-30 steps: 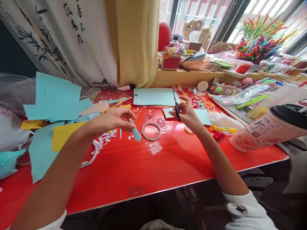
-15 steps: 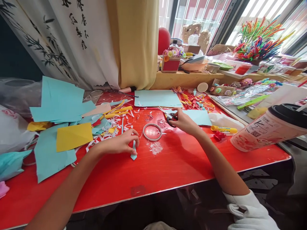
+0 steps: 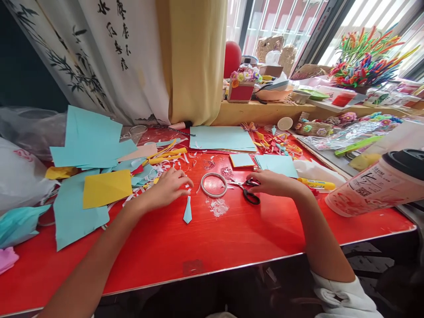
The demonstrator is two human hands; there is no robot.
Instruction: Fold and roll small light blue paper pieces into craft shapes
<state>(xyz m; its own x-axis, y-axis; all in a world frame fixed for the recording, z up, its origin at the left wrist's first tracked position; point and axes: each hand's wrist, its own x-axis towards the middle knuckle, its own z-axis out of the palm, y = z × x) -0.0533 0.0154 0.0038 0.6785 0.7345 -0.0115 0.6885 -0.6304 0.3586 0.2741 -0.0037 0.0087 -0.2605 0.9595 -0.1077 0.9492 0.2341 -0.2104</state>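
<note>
My left hand (image 3: 170, 187) hovers with its fingers loosely spread and nothing in them. Just below its fingertips, a small folded light-blue paper piece (image 3: 187, 212), pointed at its lower end, lies on the red table. My right hand (image 3: 273, 183) has its fingertips at the upper handle loop of black-handled scissors (image 3: 251, 197); the blades are slightly apart and point left, low over or on the tabletop. Between both hands is a roll of clear tape (image 3: 214, 185), lying flat. Crumpled clear scraps (image 3: 218, 207) are just below it.
Blue paper sheets (image 3: 86, 137) and a yellow sheet (image 3: 107, 189) are piled at left beside paper shreds. More blue sheets (image 3: 221, 138) lie behind. A yellow glue stick (image 3: 316, 183) and a tall drink cup (image 3: 367, 187) stand or lie at right. The table's front edge (image 3: 205, 270) is near.
My left hand has let go of the blue paper piece and drawn up and away. My right hand has brought the scissors down and nearer, beside the tape roll. The view has shifted slightly.
</note>
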